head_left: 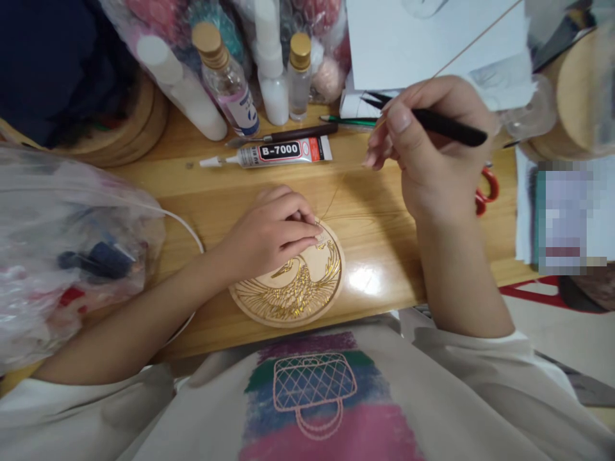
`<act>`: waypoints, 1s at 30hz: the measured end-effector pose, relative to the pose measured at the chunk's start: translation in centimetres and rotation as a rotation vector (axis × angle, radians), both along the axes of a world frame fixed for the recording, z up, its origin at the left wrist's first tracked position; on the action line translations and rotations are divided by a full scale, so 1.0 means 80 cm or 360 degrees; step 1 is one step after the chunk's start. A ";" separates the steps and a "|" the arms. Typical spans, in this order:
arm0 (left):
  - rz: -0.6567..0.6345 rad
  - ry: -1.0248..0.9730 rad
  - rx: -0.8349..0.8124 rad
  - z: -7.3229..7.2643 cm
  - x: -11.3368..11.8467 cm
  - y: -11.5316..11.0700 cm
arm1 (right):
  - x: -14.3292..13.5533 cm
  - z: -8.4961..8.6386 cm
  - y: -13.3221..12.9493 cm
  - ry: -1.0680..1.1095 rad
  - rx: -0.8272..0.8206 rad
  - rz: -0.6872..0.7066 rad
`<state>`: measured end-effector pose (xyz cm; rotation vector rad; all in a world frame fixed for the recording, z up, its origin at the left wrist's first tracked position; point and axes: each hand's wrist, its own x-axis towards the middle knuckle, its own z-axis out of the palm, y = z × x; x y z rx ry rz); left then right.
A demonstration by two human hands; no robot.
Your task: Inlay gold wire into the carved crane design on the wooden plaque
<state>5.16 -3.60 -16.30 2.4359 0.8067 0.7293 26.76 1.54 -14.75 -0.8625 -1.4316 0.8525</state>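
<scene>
My left hand (283, 230) lies over the upper left of a round wooden plaque (336, 291), its fingers bent and the fingertips pressed onto the surface. Gold wire lines (288, 291) on the plaque form a bird with spread feathers. Part of the design is hidden under the hand. Black tweezers (449, 127) are held in my right hand (437, 141), raised above the table, with their tips pointing left. A thin gold-coloured wire (475, 40) passes by the right fingers and runs up to the top right. A fine strand rises from the plaque beside my left fingertips.
A B-7000 glue tube (283, 152), a dark-handled tool (302, 132) and a green pencil (353, 120) lie beyond the plaque. Several bottles (230, 89) stand behind them. Red-handled scissors (489, 186) are partly behind my right wrist. Plastic bags (72, 237) fill the left side.
</scene>
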 end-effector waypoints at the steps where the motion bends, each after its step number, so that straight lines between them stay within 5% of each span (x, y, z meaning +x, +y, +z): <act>1: -0.0010 -0.0017 0.0031 0.000 0.000 0.000 | 0.000 0.000 0.000 0.0001 0.0007 0.0017; 7: -0.0063 -0.0025 0.0064 0.004 0.000 0.000 | 0.003 0.007 -0.007 -0.0227 -0.0135 0.0026; 30: -0.0046 0.0005 0.0068 0.003 -0.001 0.000 | 0.001 0.008 -0.009 -0.0224 -0.0154 0.0075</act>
